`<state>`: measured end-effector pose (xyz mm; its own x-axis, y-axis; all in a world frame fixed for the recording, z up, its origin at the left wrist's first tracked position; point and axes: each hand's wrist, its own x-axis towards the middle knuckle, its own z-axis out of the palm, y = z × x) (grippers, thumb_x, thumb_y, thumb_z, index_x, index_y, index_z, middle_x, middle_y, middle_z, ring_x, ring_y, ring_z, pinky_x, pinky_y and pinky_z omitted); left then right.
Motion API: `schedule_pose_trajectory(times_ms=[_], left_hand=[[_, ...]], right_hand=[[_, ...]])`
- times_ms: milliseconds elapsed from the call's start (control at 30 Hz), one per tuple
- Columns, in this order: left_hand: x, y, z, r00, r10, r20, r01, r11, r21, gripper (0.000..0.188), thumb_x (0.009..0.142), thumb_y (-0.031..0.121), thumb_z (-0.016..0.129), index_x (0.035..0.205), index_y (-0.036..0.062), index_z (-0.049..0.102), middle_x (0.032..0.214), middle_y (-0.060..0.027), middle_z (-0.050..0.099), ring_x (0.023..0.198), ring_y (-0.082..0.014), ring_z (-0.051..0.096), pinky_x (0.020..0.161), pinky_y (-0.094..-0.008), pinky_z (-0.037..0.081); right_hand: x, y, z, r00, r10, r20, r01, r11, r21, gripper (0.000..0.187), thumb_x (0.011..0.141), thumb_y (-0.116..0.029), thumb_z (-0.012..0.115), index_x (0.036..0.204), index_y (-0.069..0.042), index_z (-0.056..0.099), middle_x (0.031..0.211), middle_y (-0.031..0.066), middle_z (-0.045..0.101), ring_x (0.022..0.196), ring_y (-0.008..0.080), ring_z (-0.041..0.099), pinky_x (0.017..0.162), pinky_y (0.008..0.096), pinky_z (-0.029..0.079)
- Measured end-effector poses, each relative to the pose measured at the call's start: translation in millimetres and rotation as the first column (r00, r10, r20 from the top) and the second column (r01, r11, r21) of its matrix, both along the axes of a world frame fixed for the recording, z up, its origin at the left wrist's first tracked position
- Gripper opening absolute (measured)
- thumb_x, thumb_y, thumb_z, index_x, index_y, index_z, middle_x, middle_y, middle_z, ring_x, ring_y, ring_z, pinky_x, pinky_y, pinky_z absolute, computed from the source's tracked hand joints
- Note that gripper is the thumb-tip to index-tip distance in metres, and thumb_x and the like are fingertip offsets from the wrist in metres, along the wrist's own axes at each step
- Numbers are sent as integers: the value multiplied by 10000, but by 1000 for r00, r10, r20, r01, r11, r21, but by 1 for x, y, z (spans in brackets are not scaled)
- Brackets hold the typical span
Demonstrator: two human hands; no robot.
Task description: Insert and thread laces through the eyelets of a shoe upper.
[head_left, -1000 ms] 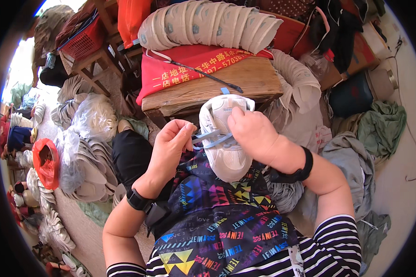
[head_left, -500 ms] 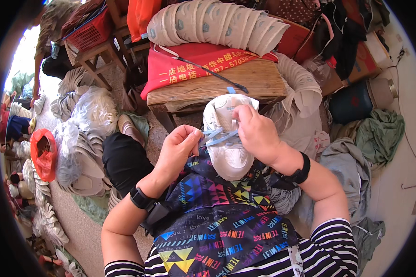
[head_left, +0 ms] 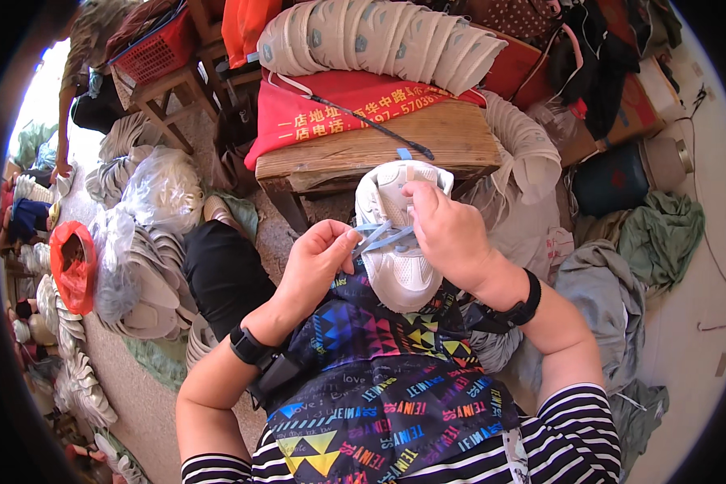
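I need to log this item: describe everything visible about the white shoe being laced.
The white shoe is a low sneaker, upper looking like mesh or fabric, with a pale blue lace across its front. It rests on the person's lap, seen from above. The left hand pinches the lace end; the right hand grips its side. A wooden stool stands just beyond.

- Your shoe (head_left: pixel 401 242) is white, its lace (head_left: pixel 379 236) pale blue.
- Your apron (head_left: pixel 387 379) is black with bright multicoloured triangles.
- Your sleeves (head_left: pixel 573 436) are black-and-white striped.
- Both your wristbands (head_left: pixel 524 302) are black.
- The cloth (head_left: pixel 331 109) on the brown wooden bench (head_left: pixel 379 149) is red.
- The basket (head_left: pixel 157 52) is red.
- The bag (head_left: pixel 74 266) is orange-red.
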<state>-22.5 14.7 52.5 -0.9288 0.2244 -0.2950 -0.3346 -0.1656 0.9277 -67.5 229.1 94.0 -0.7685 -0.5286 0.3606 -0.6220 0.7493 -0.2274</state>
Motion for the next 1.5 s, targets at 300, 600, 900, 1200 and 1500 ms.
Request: schedule_pose_trajectory(times_ms=[300, 600, 900, 1200, 1500], left_hand=[[4, 8, 0, 977, -122, -176, 121, 993, -14, 126, 977, 77, 573, 1091, 23, 563, 893, -5, 644, 836, -56, 611, 667, -196, 453], [1, 12, 7, 963, -99, -250, 62, 987, -150, 107, 921, 56, 646, 1019, 22, 617, 868, -10, 652, 791, -74, 599, 654, -215, 460], [-9, 2, 21, 751, -144, -644, -310, 785, -537, 128, 742, 49, 751, 844, 89, 684, 793, -16, 568, 729, -177, 520, 643, -316, 416], [-31, 41, 22, 456, -398, -796, -540, 587, -603, 143, 722, 104, 698, 780, 122, 569, 792, -26, 506, 812, -238, 518, 739, -388, 367], [-51, 63, 20, 420, -531, -736, -604, 441, -663, 113, 704, 108, 657, 758, 90, 559, 801, -61, 509, 850, -258, 518, 740, -406, 380]], right_hand=[[-9, -11, 0, 1000, -1, 27, -5, 976, 219, 279, 831, -43, 621, 1091, -40, 517, 892, 151, 592, 636, 307, 634, 538, 372, 514], [-25, -2, 32, 933, 54, 355, 31, 973, -229, 217, 847, -53, 622, 1058, -43, 571, 945, 122, 562, 834, 298, 613, 723, 372, 516], [-15, -4, 3, 992, 89, 95, -107, 974, 200, 99, 837, -22, 598, 914, -34, 535, 949, 138, 533, 798, 326, 602, 693, 415, 513], [-48, -68, 107, 932, 361, -32, -263, 612, -746, 80, 937, -9, 583, 1010, -24, 553, 1001, 48, 572, 727, 85, 623, 669, 223, 515], [-69, -51, 114, 885, 167, -434, -455, 507, -733, 107, 800, -24, 691, 852, -37, 598, 796, 100, 565, 735, 235, 580, 647, 348, 473]])
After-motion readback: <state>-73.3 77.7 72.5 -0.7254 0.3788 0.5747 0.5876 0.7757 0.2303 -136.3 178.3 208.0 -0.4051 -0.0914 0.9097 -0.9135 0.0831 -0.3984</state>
